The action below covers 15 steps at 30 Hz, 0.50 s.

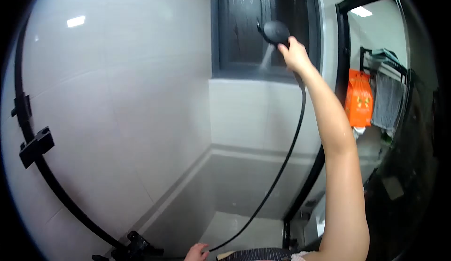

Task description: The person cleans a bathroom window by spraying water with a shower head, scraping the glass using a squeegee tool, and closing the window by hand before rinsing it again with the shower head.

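Note:
In my raised right hand is a black handheld shower head, its handle gripped by my fingers. Water sprays from it down toward the lower part of a dark-framed window. A black shower hose hangs from the handle and curves down to the bottom of the view. There my left hand shows only in part, its fingers curled where the hose reaches it. The hose seems to pass through this hand, though the palm is hidden.
On the left, a black shower rail carries an empty holder bracket; a black mixer fitting sits below. A black-framed glass door stands to the right. Beyond it hang an orange packet and a grey towel.

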Tool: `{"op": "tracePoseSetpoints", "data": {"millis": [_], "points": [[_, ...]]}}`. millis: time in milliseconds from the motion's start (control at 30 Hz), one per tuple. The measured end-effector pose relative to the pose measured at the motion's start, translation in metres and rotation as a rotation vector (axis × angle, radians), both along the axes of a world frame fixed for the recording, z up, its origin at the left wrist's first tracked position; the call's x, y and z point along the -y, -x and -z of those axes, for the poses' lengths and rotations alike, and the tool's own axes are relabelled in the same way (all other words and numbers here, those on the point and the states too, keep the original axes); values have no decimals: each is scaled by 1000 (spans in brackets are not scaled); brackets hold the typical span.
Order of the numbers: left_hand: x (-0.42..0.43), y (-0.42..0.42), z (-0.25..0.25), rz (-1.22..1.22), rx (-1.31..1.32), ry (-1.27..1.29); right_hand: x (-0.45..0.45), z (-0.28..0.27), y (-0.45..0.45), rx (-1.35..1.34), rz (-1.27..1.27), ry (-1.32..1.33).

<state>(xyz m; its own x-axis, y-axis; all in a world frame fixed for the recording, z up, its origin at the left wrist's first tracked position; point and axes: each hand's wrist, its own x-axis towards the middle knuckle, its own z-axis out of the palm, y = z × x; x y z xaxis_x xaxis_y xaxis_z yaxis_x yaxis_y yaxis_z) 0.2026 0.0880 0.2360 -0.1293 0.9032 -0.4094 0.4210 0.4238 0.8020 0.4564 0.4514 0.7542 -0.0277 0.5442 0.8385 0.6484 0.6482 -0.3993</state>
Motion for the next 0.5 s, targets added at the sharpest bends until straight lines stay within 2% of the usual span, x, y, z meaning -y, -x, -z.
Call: {"op": "tracePoseSetpoints", "data": {"millis": [33,200,233,267,300,333,400,433,500], "points": [[-6,3,2,-13,-5,-30,-21,2,-2,127,129,-155],[-12,16,101,71,-330,-565,-22,42,24,257,243,-192],[-19,20,117,76,-334,-569,-22,51,28,268,234,-183],[-28,26,132,47,-218,-494,-22,61,32,293,227,-177],[-32,27,130,19,-102,-418,-23,70,35,318,220,-170],[-27,26,129,23,-106,-417,-28,78,36,334,228,-167],[-7,12,85,86,-278,-495,-38,91,37,362,234,-164],[-8,16,95,99,-282,-489,-43,96,37,357,244,-155],[-23,35,153,117,-248,-500,-50,106,31,354,248,-147]]}}
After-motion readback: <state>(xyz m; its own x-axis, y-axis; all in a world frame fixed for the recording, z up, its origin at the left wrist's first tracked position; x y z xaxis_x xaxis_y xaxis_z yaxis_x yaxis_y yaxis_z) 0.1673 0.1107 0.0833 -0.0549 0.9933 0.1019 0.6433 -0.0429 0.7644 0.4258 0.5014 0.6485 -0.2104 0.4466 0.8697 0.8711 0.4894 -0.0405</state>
